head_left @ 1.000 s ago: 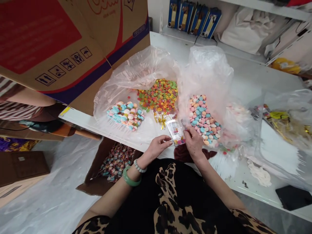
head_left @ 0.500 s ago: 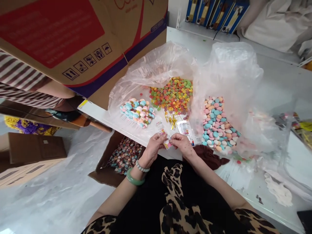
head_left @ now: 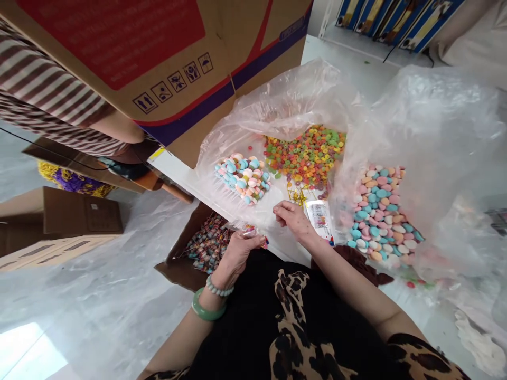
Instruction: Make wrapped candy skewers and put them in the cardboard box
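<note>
My left hand (head_left: 237, 250) is closed on a small clear printed plastic bag (head_left: 250, 230) beside the table's front edge. To its right, my right hand (head_left: 292, 219) is pinched above the plastic sheeting; what its fingertips hold, if anything, is hidden. Just beyond that hand lie gold twist ties (head_left: 298, 195) and flat printed bags (head_left: 319, 215). Orange, green and yellow ring-shaped sweets (head_left: 311, 153) are heaped behind them. A pile of pastel sweets, seemingly threaded on sticks (head_left: 243, 178), lies to the left, and loose pastel oval sweets (head_left: 378, 211) lie to the right.
Below the table edge, an open carton (head_left: 180, 264) holds many small wrapped pieces. A large printed cardboard box (head_left: 214, 113) stands at the left of the table. Behind it is a person in a striped top (head_left: 51, 84). A brown cloth (head_left: 356, 262) lies near my right forearm.
My hands have come apart. My left hand has carried the small bag left, towards the open carton; my right hand has lifted off it. The view has shifted left.
</note>
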Action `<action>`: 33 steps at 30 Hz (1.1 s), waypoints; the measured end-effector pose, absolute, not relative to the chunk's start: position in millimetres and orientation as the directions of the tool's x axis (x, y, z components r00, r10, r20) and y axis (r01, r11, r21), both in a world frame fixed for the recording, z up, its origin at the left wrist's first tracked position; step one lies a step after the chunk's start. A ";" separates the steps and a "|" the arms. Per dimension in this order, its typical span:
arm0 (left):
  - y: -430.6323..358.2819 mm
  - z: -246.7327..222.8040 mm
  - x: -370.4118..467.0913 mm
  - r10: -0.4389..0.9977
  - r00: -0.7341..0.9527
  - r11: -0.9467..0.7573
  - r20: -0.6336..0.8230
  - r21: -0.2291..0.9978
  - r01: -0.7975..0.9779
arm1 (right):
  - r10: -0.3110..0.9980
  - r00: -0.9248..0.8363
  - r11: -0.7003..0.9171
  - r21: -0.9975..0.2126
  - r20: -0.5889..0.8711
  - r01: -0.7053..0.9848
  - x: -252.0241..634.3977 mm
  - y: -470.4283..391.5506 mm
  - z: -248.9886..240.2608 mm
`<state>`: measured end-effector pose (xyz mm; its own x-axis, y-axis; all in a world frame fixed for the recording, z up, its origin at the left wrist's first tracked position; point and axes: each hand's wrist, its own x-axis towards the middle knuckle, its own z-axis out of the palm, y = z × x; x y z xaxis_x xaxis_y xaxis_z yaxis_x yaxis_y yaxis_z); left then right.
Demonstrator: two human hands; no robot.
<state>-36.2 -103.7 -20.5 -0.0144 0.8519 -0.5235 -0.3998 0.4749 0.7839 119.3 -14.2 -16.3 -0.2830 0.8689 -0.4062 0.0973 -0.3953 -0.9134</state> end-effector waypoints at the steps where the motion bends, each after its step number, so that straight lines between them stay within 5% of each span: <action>1: -109.3 -18.6 -40.0 0.860 -0.024 0.455 -0.511 0.785 -0.420 | 0.870 -0.274 -0.413 -0.909 -0.410 0.050 109.5 -9.8 -13.2; 9: -127.2 -24.0 -62.4 0.890 -0.095 0.362 -0.446 0.818 -0.448 | 0.637 -0.366 -0.764 -0.618 -0.678 -0.184 34.3 12.3 1.4; 14: -126.2 -28.6 -73.9 0.857 -0.180 0.352 -0.483 0.804 -0.479 | 0.821 -0.268 -0.569 -0.767 -0.505 -0.297 42.6 4.9 -10.6; 24: -91.4 -2.1 -58.0 0.861 -0.181 0.334 -0.476 0.796 -0.505 | 0.939 -0.105 -0.324 -0.945 -0.327 0.051 145.8 -39.4 -21.7; 33: -44.1 4.6 -31.4 0.722 -0.137 0.388 -0.678 0.561 -0.731 | 0.972 -0.066 -0.217 -0.967 -0.227 0.137 213.6 -100.6 -10.2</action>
